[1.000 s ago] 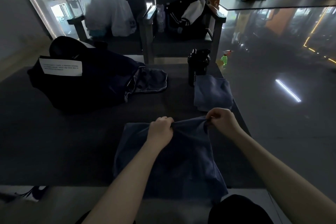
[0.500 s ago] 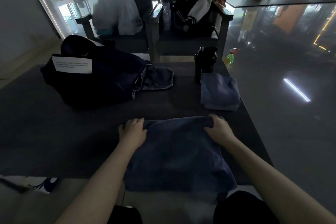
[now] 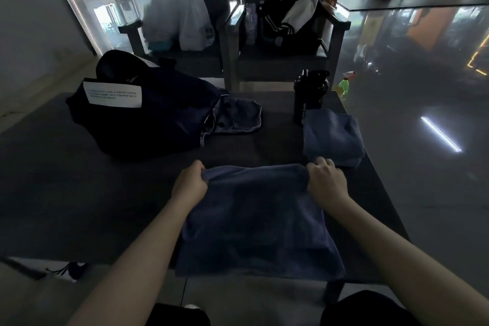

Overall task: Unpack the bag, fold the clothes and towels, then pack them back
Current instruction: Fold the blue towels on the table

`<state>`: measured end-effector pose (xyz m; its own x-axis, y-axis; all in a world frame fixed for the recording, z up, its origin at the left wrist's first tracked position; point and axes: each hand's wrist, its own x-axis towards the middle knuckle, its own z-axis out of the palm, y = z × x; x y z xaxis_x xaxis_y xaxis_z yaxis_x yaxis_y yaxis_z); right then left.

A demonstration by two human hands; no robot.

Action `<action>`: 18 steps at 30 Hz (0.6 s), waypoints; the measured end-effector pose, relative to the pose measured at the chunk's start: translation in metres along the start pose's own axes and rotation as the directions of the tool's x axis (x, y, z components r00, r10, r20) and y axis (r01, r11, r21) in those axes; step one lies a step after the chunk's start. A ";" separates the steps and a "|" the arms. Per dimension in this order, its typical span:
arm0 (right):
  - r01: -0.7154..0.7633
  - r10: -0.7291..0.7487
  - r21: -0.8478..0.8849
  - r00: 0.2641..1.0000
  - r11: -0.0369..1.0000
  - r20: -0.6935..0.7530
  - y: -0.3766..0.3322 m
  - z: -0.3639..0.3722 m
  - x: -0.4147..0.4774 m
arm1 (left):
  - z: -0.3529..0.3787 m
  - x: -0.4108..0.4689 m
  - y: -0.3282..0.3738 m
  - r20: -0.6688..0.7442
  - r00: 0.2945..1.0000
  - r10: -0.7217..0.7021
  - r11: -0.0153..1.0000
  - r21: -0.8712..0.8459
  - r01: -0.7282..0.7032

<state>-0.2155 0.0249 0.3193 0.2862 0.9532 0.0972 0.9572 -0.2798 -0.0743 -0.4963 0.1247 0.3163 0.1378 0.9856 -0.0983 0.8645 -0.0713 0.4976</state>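
Bag (image 3: 148, 119) left of folded towel (image 3: 332, 136)

Left hand (image 3: 189, 185) and right hand (image 3: 326, 183) pinch far corners of dark blue towel (image 3: 256, 222) on table (image 3: 66, 206); folded towel (image 3: 332, 136) just beyond right hand; bag (image 3: 148, 116) beyond left hand

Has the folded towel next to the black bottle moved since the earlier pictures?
No. The folded towel still lies just in front of the black bottle, against its base as before. Only the camera view has shifted.
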 end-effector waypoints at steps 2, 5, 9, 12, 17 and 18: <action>0.038 -0.031 0.054 0.992 0.998 -0.122 0.002 -0.007 0.000 | -0.005 0.004 0.003 -0.050 0.999 0.013 1.000 -0.009 -0.013; 0.026 0.034 0.253 0.973 0.967 -0.229 0.008 -0.014 0.000 | -0.013 0.004 0.005 -0.154 0.977 0.148 0.988 0.069 -0.139; 0.097 0.039 0.424 0.953 0.900 -0.301 0.016 -0.022 -0.005 | -0.025 -0.004 0.004 -0.324 0.894 0.309 0.944 0.219 -0.247; 0.104 0.044 0.480 0.957 0.871 -0.286 0.022 -0.023 -0.018 | -0.029 -0.016 0.003 -0.325 0.877 0.355 0.924 0.260 -0.278; 0.170 -0.024 0.514 0.960 0.841 -0.280 0.026 -0.015 -0.049 | -0.025 -0.046 -0.008 -0.238 0.894 0.379 0.905 0.298 -0.304; 0.190 -0.043 0.522 0.959 0.832 -0.282 0.027 -0.014 -0.055 | -0.024 -0.051 -0.011 -0.230 0.900 0.371 0.908 0.293 -0.300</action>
<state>-0.2052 -0.0365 0.3256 0.2459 0.8934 0.3759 0.8277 0.0082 -0.5611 -0.5240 0.0791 0.3362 0.3337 0.8955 0.2946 0.8853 -0.4050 0.2285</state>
